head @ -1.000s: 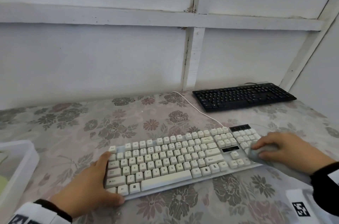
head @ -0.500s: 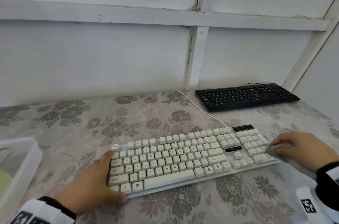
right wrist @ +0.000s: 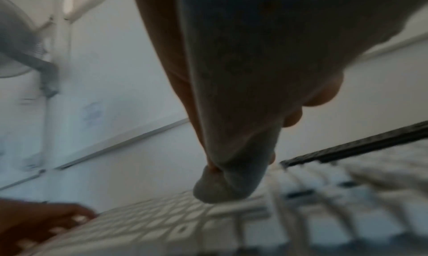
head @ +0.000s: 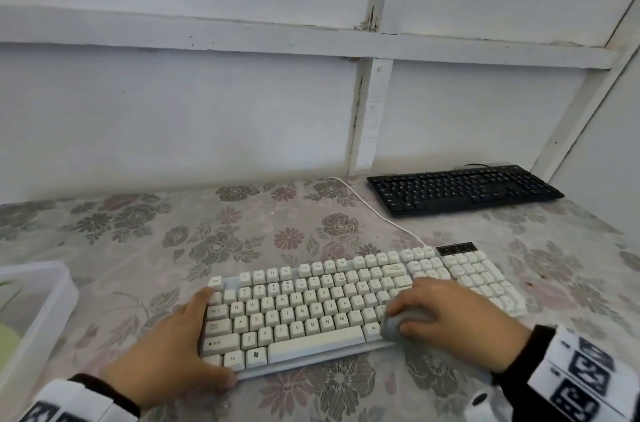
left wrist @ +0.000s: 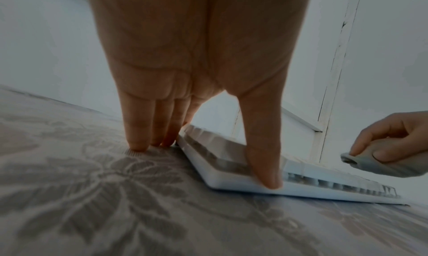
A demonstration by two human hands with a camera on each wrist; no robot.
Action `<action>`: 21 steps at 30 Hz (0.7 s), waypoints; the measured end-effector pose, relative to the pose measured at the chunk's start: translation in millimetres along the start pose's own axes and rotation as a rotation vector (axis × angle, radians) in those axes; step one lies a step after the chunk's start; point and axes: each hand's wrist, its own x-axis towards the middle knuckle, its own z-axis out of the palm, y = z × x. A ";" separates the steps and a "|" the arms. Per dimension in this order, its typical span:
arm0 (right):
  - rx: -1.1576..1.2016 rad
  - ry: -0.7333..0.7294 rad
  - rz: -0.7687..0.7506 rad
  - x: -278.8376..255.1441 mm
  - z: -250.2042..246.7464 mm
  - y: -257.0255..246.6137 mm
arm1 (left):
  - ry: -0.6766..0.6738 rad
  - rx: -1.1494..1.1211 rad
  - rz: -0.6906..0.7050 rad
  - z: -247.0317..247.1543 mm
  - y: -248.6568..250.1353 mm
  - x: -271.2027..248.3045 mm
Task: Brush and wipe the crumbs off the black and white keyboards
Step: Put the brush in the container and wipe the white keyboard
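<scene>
White panelled wall (head: 173, 103) with painted battens, flaking at the joints. Below it a table (head: 145, 241) under a floral cloth, grey and dusty-pink blooms, faintly woven texture in the left wrist view. White keyboard (head: 311, 311) lies near the front edge, slightly angled, chunky cream keycaps on a white plastic base; legible legends include Esc, QWERTY letters, Shift, Alt, Back Space (small print on other keys unreadable). Its white cable (head: 374, 210) curves back toward the wall. Black keyboard (head: 464, 188), flat low-profile, sits at the far right by the wall, well apart from the white one; legends too small to read. Translucent plastic bin (head: 38, 311) at the left edge, rounded corners. Left hand (head: 166, 356) braces the white keyboard's left end, fingers straight, thumb pressing the front edge, fingertips (left wrist: 139, 144) on the cloth. Right hand (head: 450, 321) is curled round a grey cloth (head: 398, 323), soft, bunched into a wad, pressed on the keys right of the spacebar. Wrist bands carry black-and-white square markers.
</scene>
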 end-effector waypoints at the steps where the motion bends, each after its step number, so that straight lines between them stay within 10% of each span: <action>1: -0.017 -0.004 0.000 1.5 2.4 2.2 | -0.001 -0.007 0.004 0.2 -0.9 0.3; 21: 0.378 0.161 0.021 -21.2 -9.3 81.3 | 0.012 0.017 -0.013 -2.8 2.8 -2.7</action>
